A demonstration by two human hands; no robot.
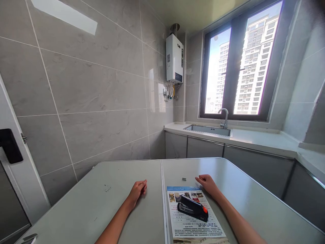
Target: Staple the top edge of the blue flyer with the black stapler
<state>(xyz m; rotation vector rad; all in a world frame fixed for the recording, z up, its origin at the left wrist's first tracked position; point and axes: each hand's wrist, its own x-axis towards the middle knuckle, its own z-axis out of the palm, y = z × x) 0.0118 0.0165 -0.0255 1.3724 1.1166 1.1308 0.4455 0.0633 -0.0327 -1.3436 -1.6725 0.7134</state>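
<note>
A black stapler [192, 210] with a red-orange patch at one end lies slantwise on a printed sheet [200, 230] with a blue top band and small pictures. Just beyond the sheet sits a small grey strip of staples [184, 179]. My left hand [137, 193] rests on the table left of the centre seam, fingers curled in, with nothing seen in it. To the right of the staples, my right hand [208, 184] rests on the table with its fingers folded. It touches neither the stapler nor the staples.
The pale folding table [127, 173] has a seam down its middle and small dark marks at left. Behind it run a counter [256, 137] with a sink [210, 129] and faucet [224, 118]. A white door [22, 176] stands at left.
</note>
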